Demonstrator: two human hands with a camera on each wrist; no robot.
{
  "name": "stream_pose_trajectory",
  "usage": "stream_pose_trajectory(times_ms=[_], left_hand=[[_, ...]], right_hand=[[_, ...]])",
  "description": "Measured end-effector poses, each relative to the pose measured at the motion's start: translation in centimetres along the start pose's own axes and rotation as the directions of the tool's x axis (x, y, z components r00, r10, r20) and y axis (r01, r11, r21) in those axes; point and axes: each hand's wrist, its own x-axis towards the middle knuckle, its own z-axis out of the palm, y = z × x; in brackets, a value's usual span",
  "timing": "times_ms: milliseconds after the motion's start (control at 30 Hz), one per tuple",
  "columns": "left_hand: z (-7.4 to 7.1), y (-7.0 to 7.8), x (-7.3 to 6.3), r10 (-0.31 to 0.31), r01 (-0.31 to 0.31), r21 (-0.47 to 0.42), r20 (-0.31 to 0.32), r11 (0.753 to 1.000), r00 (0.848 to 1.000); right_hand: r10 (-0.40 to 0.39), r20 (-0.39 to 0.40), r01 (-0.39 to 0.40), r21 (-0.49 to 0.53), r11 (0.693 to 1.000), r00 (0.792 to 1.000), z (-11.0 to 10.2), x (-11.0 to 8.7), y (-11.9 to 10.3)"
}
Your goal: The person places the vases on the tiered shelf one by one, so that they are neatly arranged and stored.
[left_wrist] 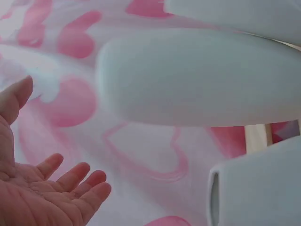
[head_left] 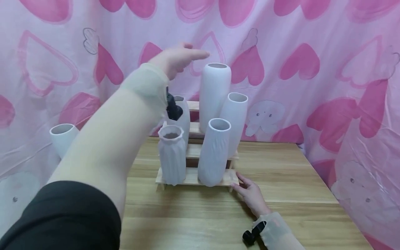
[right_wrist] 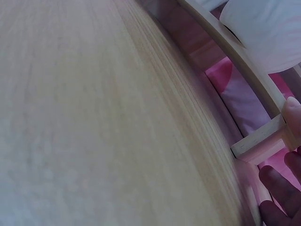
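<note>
My left hand [head_left: 178,60] is raised at the upper left of the tall smooth white vase [head_left: 215,93], fingers loose and holding nothing. In the left wrist view a gap shows between its fingers [left_wrist: 77,181] and that vase. My right hand [head_left: 252,196] grips the right end of the lowest step of a tiered wooden stand [head_left: 191,177]. The right wrist view shows the thumb [right_wrist: 292,110] on the board's corner, the other fingers beside the leg. A pleated vase [head_left: 172,158] and a leaning textured vase [head_left: 214,152] stand on that lowest step.
Behind them on the stand are a white vase [head_left: 237,114] at right and another [head_left: 184,119] at left, partly covered by the left wrist camera. A separate white vase [head_left: 62,137] shows at far left behind my arm. A pink heart-patterned curtain [head_left: 290,31] hangs behind the wooden table [head_left: 287,173].
</note>
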Motion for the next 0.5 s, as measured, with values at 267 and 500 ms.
stream_pose_trajectory(times_ms=[267,500], left_hand=[[-4.8,-4.0,-4.5,0.074,-0.081,-0.068,-0.098,0.994,0.992],[-6.8,-12.1,-8.1,0.104,-0.123,-0.078,-0.222,0.989,0.969]], right_hand=[[-0.004,0.008,0.004,-0.031,1.0,1.0,-0.2,0.6,0.0],[-0.014,0.008,0.014,-0.04,0.999,1.0,-0.5,1.2,0.3]])
